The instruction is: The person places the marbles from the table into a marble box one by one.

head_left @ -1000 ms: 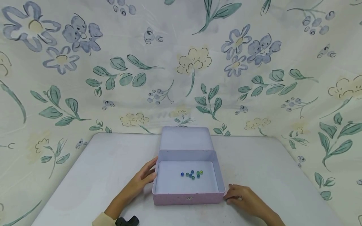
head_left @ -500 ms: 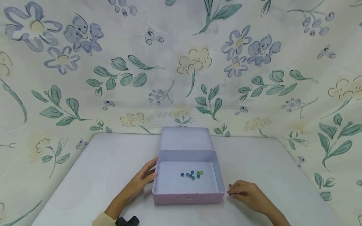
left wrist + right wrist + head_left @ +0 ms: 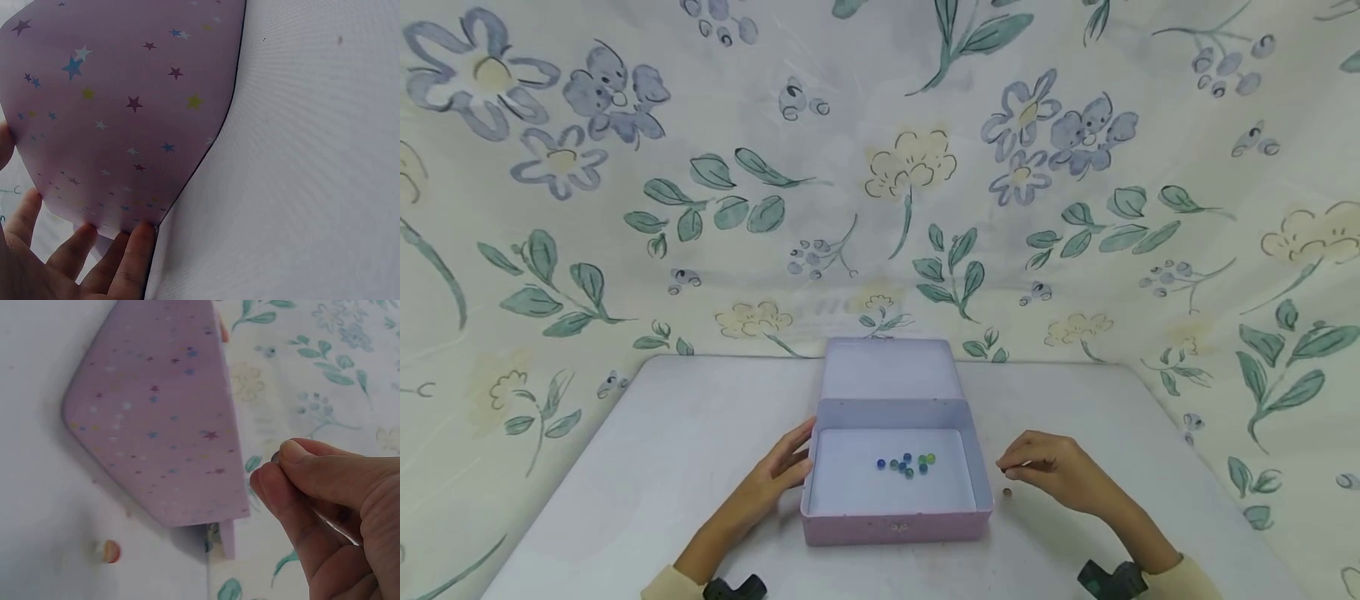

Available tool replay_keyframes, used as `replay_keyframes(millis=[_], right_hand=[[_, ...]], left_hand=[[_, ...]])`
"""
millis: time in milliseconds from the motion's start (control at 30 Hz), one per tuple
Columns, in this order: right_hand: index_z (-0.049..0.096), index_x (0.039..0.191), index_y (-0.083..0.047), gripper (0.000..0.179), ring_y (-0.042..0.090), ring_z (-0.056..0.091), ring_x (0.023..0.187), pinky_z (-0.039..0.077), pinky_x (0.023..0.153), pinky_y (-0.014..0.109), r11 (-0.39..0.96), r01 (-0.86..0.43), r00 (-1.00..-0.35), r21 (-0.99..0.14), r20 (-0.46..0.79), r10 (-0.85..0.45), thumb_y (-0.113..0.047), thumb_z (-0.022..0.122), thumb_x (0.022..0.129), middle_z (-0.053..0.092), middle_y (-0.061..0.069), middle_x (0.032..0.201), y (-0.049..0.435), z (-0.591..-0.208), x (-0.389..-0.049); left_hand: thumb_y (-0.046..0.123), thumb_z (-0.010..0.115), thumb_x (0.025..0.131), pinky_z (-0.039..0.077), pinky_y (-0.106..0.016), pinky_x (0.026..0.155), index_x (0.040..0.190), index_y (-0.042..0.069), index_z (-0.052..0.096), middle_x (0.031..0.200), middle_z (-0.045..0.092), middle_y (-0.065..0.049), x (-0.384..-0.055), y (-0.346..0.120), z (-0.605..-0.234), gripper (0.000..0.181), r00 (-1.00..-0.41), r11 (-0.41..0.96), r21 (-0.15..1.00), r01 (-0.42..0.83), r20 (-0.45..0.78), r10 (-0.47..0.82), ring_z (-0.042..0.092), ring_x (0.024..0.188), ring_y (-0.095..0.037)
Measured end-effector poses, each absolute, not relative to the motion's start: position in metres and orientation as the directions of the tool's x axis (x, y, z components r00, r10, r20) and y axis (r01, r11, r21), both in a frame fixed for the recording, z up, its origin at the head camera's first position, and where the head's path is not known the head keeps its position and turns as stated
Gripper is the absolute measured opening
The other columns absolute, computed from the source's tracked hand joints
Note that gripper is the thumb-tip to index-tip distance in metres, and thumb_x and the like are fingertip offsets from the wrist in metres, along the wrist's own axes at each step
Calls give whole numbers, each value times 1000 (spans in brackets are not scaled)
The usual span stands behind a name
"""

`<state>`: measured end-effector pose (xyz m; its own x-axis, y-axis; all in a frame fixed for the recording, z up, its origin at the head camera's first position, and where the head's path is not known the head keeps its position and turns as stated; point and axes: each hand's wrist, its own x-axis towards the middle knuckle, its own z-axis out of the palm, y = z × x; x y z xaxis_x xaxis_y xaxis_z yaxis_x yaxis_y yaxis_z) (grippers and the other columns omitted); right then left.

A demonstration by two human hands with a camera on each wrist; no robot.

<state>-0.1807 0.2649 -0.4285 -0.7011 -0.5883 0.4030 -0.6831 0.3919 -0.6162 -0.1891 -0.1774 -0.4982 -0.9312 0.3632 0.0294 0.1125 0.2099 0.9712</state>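
A pink star-printed box [image 3: 898,530] stands with its lid [image 3: 891,369] folded back. Several blue and green marbles [image 3: 903,467] lie on its pale floor. Against the box's left wall, my left hand [image 3: 778,467] rests its extended fingers; the left wrist view shows the fingertips along the starred side [image 3: 125,125]. My right hand [image 3: 1051,468] is raised beside the right wall, pinching a small marble [image 3: 275,457] between thumb and fingertips, mostly hidden by them. Below that hand, a brownish marble [image 3: 1007,492] sits on the table, showing orange and white in the right wrist view.
The white table [image 3: 715,400] reaches back to a flower-printed cloth [image 3: 850,208] that surrounds it on the far side and both flanks. Black wrist cameras [image 3: 1112,579] sit at the sleeves.
My right hand has lifted from the table by the box's front right corner with a marble pinched in it, moving up and away. The other marble stays behind. My left hand keeps its place.
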Motion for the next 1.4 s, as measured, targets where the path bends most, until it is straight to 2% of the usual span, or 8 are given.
replay_keyframes(millis=[67,267,500,700,1167,1400], right_hand=[[78,101,-9,16,2,64,80,56,63,21,396,-687,-697,-609,400,-595,-2,73,87,73,2,93,260,-424,-188],[78,103,-6,16,2,65,84,59,71,22,416,-698,-682,-583,361,-637,-4,73,88,73,2,96,239,-408,-213],[78,100,-11,15,6,67,88,59,78,22,444,-689,-674,-572,283,-682,-4,73,88,73,1,97,212,-390,-233],[79,101,-11,16,10,68,91,59,78,22,446,-706,-653,-550,261,-711,-4,73,88,73,0,99,191,-379,-251],[79,102,-6,15,9,68,91,57,83,17,445,-709,-603,-547,141,-785,-2,73,88,73,3,98,141,-391,-278],[78,101,-2,13,6,67,87,55,79,14,453,-752,-550,-479,75,-832,-2,72,89,73,3,94,121,-404,-285]], left_hand=[[25,48,106,44,-59,109,160,24,22,166,19,-18,-188,-178,-498,60,-932,215,971,106,21,363,26,148,-49],[24,48,106,44,-59,108,160,22,22,166,19,-19,-185,-181,-497,61,-934,208,972,106,26,355,26,148,-50],[24,48,106,43,-59,109,160,22,22,166,18,-19,-183,-181,-496,60,-931,213,972,103,19,364,25,148,-50],[24,48,106,43,-60,109,160,23,23,166,20,-18,-187,-182,-495,60,-935,220,968,119,35,352,26,148,-49],[23,47,106,41,-61,110,160,23,20,166,18,-19,-187,-181,-497,61,-927,208,969,130,45,372,24,148,-51],[24,48,105,41,-61,110,160,26,22,166,19,-17,-187,-176,-498,61,-933,212,970,116,33,358,26,148,-49]])
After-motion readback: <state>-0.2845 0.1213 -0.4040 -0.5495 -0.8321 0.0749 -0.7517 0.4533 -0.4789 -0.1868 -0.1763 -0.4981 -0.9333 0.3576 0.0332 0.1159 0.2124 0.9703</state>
